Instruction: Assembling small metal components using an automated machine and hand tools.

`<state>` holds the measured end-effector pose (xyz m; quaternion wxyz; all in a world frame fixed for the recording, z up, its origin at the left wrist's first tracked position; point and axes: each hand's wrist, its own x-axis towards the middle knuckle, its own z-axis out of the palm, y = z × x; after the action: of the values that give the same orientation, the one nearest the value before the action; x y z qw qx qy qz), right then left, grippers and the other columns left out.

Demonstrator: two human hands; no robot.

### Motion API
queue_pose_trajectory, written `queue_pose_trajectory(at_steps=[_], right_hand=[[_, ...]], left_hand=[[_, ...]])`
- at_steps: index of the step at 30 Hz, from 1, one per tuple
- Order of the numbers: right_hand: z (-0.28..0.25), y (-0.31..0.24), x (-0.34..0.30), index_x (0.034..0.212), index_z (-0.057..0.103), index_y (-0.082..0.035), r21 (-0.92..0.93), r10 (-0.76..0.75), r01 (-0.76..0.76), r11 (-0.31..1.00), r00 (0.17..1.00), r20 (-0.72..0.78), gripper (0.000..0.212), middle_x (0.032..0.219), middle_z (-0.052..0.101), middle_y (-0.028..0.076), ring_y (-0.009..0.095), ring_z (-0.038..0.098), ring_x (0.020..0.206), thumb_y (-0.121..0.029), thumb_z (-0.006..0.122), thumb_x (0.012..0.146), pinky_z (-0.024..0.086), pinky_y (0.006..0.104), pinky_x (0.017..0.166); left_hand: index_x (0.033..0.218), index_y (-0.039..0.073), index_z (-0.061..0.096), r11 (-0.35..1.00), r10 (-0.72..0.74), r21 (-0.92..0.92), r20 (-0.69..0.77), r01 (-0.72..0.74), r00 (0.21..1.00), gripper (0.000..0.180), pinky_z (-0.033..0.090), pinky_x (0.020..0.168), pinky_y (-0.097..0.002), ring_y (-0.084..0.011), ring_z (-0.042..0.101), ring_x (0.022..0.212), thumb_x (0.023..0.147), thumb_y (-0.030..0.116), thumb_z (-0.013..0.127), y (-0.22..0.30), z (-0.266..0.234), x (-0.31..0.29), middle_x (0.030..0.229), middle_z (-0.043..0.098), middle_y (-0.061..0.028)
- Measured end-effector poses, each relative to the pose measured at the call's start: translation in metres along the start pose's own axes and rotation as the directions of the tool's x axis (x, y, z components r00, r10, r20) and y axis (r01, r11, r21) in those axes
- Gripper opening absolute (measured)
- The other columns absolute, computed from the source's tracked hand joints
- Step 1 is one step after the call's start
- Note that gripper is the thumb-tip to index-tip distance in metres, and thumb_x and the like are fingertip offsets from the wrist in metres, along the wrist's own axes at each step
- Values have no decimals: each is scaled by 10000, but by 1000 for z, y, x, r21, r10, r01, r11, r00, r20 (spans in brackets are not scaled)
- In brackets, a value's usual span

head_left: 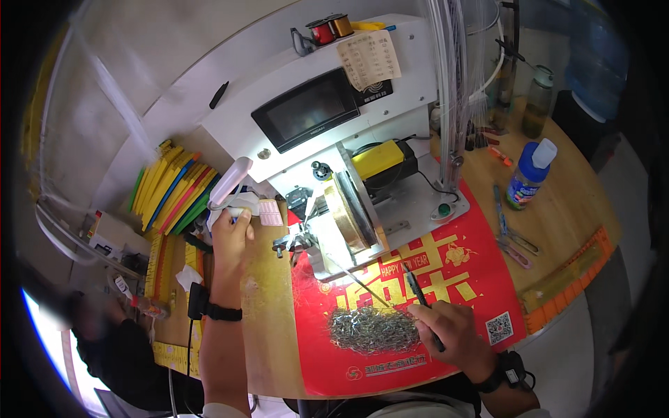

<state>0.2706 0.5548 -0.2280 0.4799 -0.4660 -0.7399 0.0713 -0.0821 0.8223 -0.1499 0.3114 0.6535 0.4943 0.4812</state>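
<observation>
My left hand (233,233) is raised at the left of the machine, fingers curled just under a pale lamp head (231,182). Something whitish shows at its fingertips, too small to make out. My right hand (453,331) grips a slim black pen-like tool (415,287), its upper end pointing to the machine. Beside those fingers lies a tangled heap of small silvery metal pieces (373,329) on a red printed sheet (404,362). A thin rod (362,284) slants from the machine's lit wheel (348,216) toward the heap and my right fingertips.
The white machine (230,125) carries a dark screen (305,110). Yellow and coloured strips (174,188) fan out at the left, near a pink-lined card (271,212). Rightward stand a blue bottle (531,175), pliers (521,240) and an orange-edged ruler (568,279). Another person's dark sleeve (132,355) shows lower left.
</observation>
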Motion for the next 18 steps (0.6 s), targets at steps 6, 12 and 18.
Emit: queue_pose_trajectory(at_steps=[6, 12, 18], right_hand=[[-36, -8, 3, 1261, 647, -71, -132, 115, -91, 987, 976, 183, 477, 904, 580, 86, 243, 618, 750, -113, 795, 810, 522, 387, 642], [-48, 7, -8, 1248, 655, -45, -310, 311, -230, 922, 919, 244, 608, 1061, 578, 147, 324, 607, 960, -211, 867, 703, 506, 462, 823], [-39, 11, -19, 1213, 654, -24, -274, 351, -304, 913, 926, 143, 567, 1101, 582, 161, 356, 599, 1030, -166, 850, 701, 490, 478, 891]], left_hand=[[1028, -24, 616, -94, 262, 878, 477, -470, 839, 171, 484, 674, -341, -215, 617, 824, 860, -54, 621, -73, -108, -38, 1021, 569, -178], [1098, -18, 565, 695, 176, 719, -172, 1, 969, 217, 497, 738, -401, -284, 605, 834, 887, -8, 616, -10, -121, -28, 1022, 544, -171], [1078, -8, 656, 497, 539, 827, -56, -263, 840, 220, 507, 787, -452, -373, 631, 909, 872, 56, 700, -27, -115, 26, 1041, 603, -188]])
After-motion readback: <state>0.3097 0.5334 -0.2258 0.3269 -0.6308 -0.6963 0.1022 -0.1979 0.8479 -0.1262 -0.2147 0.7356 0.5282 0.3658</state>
